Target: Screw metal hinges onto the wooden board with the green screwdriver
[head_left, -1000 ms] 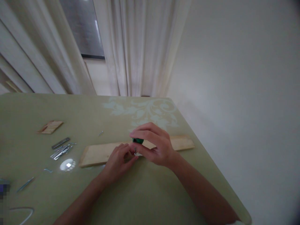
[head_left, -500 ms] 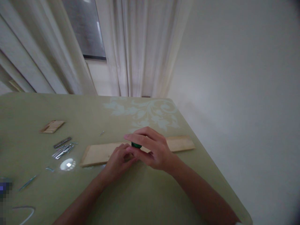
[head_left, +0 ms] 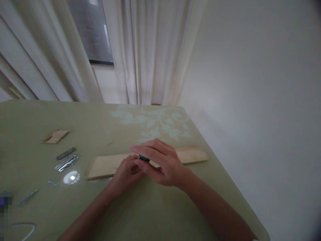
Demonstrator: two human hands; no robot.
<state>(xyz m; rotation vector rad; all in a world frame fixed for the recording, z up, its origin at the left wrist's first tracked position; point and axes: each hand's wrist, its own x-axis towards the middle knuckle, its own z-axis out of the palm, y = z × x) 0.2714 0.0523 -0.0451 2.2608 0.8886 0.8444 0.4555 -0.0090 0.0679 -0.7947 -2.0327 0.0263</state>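
Observation:
A pale wooden board [head_left: 106, 166] lies flat across the table, its middle hidden behind both hands. My right hand [head_left: 164, 163] is closed around a green screwdriver handle [head_left: 144, 158], thumb on the near side and fingers over the far side. Only the handle's top shows; its shaft and tip are hidden. Close against it on the left is my left hand [head_left: 128, 170], fingertips pinched together at the board. Whatever sits between those fingertips is hidden.
Left of the board lie several shiny metal pieces [head_left: 66, 163] and a dark metal strip [head_left: 65, 153]. Farther back are a small wood piece [head_left: 55, 136] and a tiny screw-like bit [head_left: 108, 143]. A thin rod [head_left: 28, 197] and a white cord [head_left: 32, 228] lie nearer. A wall [head_left: 250, 117] borders the right side.
My right hand has shifted slightly left and down, and the green handle appears a little more tilted. My left hand stays at the board.

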